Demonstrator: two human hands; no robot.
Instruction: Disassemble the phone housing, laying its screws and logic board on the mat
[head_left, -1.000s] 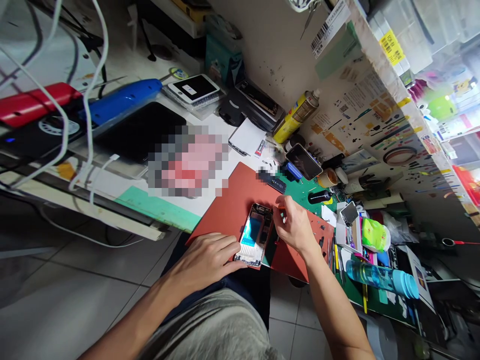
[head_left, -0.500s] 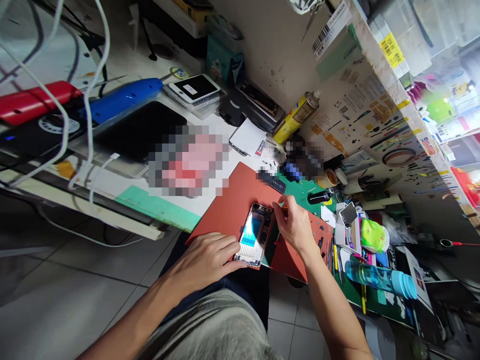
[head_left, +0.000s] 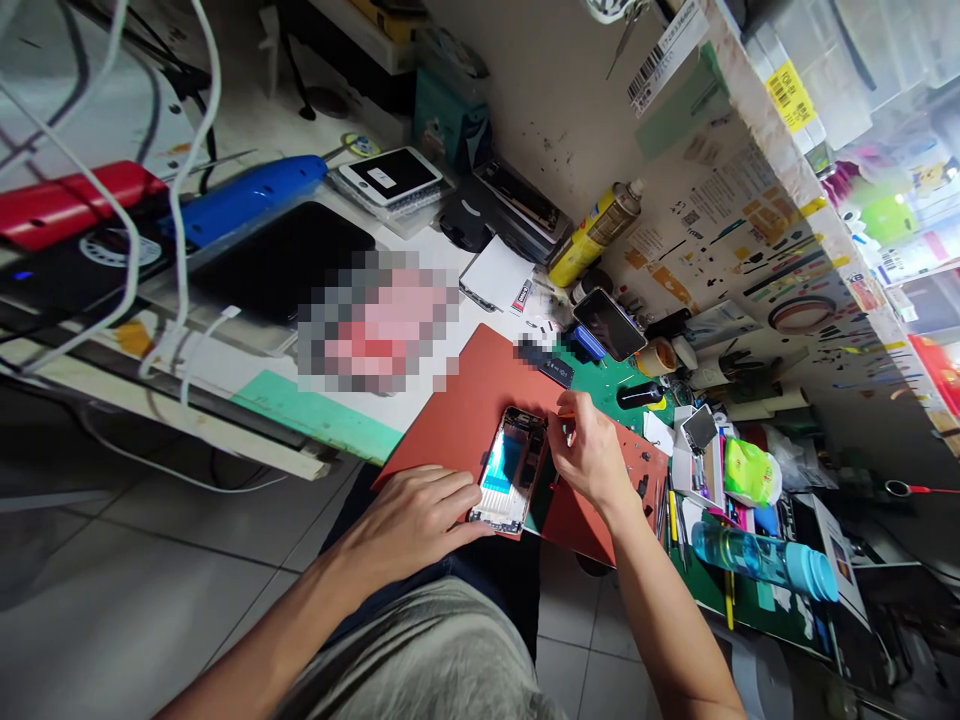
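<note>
An opened phone housing lies on the reddish-brown mat, its metallic inside facing up and reflecting light. My left hand grips the near end of it, thumb at the bottom edge and fingers along the left side. By the far right edge of the housing, my right hand is closed in a pinch. A bit of a small orange tool shows between its fingers; the rest is hidden. Beyond the housing lies a black rectangular piece with white print.
A dark-screened phone leans at the back near a yellow spray can. Small dark parts and tweezers lie on the mat's right. Farther right is a blue water bottle. White cables hang at left.
My right hand's fingers have shifted very slightly beside the housing. My left hand and the housing stay in place.
</note>
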